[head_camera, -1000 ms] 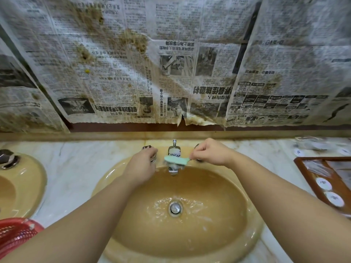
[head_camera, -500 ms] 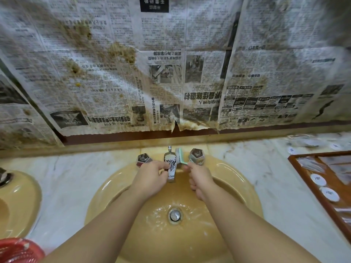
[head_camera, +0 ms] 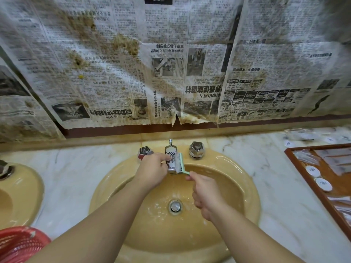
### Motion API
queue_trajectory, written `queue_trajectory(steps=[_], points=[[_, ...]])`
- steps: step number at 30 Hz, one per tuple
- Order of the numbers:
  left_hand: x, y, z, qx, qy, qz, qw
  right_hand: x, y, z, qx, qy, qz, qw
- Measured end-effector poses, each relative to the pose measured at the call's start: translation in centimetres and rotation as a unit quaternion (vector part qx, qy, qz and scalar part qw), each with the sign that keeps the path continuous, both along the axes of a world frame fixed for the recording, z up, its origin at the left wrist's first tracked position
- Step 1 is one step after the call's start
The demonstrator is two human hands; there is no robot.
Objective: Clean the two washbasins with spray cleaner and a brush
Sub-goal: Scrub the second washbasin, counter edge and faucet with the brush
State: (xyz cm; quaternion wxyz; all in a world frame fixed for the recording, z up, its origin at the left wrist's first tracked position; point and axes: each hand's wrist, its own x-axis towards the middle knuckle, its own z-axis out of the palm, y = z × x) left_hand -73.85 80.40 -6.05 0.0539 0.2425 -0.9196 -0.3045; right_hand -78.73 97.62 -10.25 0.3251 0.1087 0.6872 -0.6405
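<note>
A yellow washbasin (head_camera: 245, 179) fills the middle, wet and foamy around its drain (head_camera: 175, 205). My right hand (head_camera: 206, 194) grips the handle of a small green brush (head_camera: 180, 164), whose white bristles lie against the right side of the chrome faucet spout (head_camera: 171, 154). My left hand (head_camera: 152, 170) pinches the spout's left side with thumb and fingers. Chrome tap knobs stand on either side, the left knob (head_camera: 145, 151) and the right knob (head_camera: 196, 149). A second yellow washbasin (head_camera: 24, 194) is partly in view at the left edge. No spray bottle is in view.
Marble counter (head_camera: 76, 171) surrounds both basins. A red mesh basket (head_camera: 17, 243) sits at the lower left. A wooden tray (head_camera: 313, 186) with packets and round white lids lies at right. Stained newspaper (head_camera: 171, 63) covers the wall behind.
My right hand has pulled back toward me over the basin, and the brush now lies along the spout's right side. My left hand stays on the spout. The camera has tilted down slightly.
</note>
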Motion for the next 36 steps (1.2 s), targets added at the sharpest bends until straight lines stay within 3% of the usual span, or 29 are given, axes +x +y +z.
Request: queue_trajectory(steps=[3,5,9,12,17,21,27,32,36], points=[[0.1,0.0,-0.4,0.001,0.007,0.004,1.000,-2.5,-2.1,0.9,0.046,0.014,0.006,0.999],[0.1,0.1,-0.4,0.001,0.003,-0.004,1.000,-5.1,-4.2,1.4,0.131,0.071,0.041,0.988],[0.0,0.0,-0.4,-0.004,0.002,-0.012,1.000,-6.4,-5.4,2.4,0.308,0.246,0.161,0.904],[0.0,-0.1,-0.7,-0.005,0.001,-0.017,1.000,-4.1,-4.9,2.8,0.408,0.304,0.220,0.832],[0.1,-0.3,-0.9,0.004,0.005,-0.028,1.000,-3.9,-4.9,2.8,0.412,0.315,0.244,0.820],[0.2,-0.3,-0.9,-0.001,0.005,-0.037,0.999,-4.7,-5.3,3.3,0.389,0.326,0.230,0.831],[0.4,-0.6,-1.6,0.004,0.024,-0.050,0.998,-3.4,-6.0,3.1,0.420,0.284,0.251,0.824],[0.3,-0.9,-1.7,-0.003,0.025,-0.062,0.998,-5.2,-7.1,3.1,0.423,0.303,0.217,0.826],[0.4,-1.2,-1.7,0.001,0.029,-0.070,0.997,-4.0,-6.5,2.8,0.397,0.222,0.205,0.866]])
